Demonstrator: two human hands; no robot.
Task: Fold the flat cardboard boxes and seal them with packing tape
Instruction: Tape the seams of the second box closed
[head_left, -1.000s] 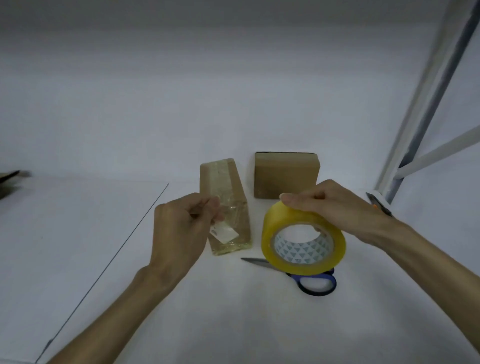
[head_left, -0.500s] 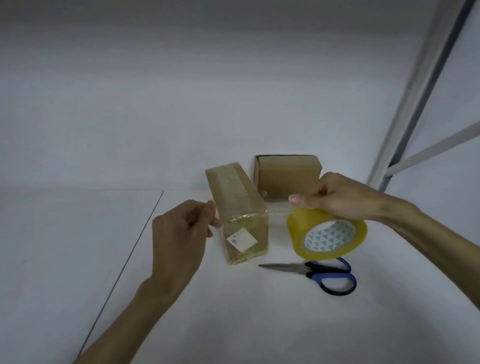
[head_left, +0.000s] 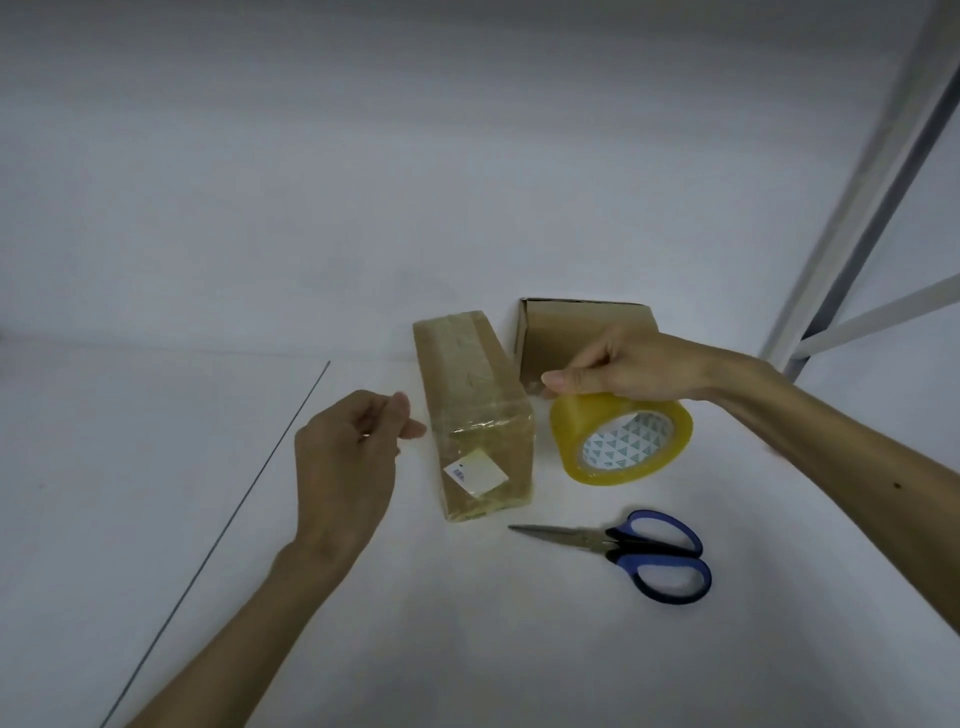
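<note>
A long folded cardboard box (head_left: 475, 410), wrapped in clear tape and bearing a small white label, lies on the white table (head_left: 156, 467). My left hand (head_left: 348, 462) is just left of it, thumb and fingers pinching the free end of the tape. My right hand (head_left: 623, 371) grips a yellow roll of packing tape (head_left: 618, 441) from above, just right of the box. A clear strip of tape seems stretched between the hands over the box. A second cardboard box (head_left: 561, 332) stands behind, partly hidden by my right hand.
Blue-handled scissors (head_left: 634, 551) lie shut on the table in front of the roll. A white metal frame (head_left: 857, 208) rises at the right. A thin dark seam (head_left: 234, 519) crosses the table on the left. The white wall stands close behind the boxes.
My right hand has carried the tape roll from the left of the scissors to the right side of the long box, drawing tape out. My left hand stayed beside the box.
</note>
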